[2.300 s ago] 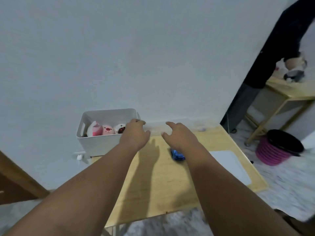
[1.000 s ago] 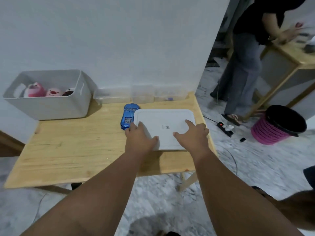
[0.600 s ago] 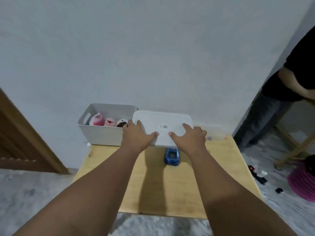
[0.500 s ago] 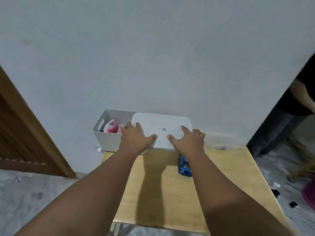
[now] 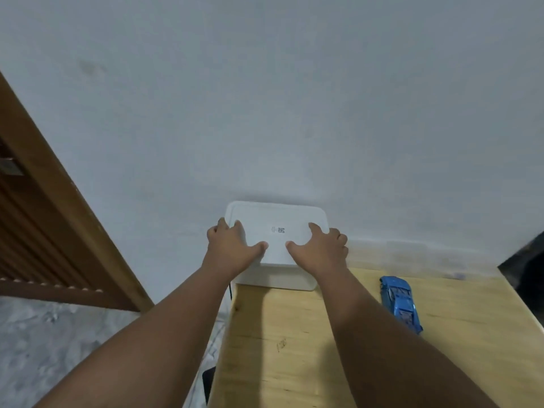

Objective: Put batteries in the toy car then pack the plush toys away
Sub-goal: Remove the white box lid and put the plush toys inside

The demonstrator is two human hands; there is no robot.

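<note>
Head view: lid (image 5: pixel 276 219) sits flat on white bin (image 5: pixel 276 279) at desk (image 5: pixel 294 348) back-left corner, by the wall. Left hand (image 5: pixel 232 250) & right hand (image 5: pixel 319 251) each grip a short edge, fingers curled over the rim, thumbs on top. Lid prob. light, stiff, smooth plastic, so hold by edges and press evenly. Blue toy car (image 5: pixel 400 301) lies on desk, to the right. Vs 0.5 s ago: lid now covers bin, plush toys hidden.

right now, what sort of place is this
Likely a room in a home: a small wooden table against a plain painted wall, a slatted wooden door at left, and a blue toy car on the table.
</note>
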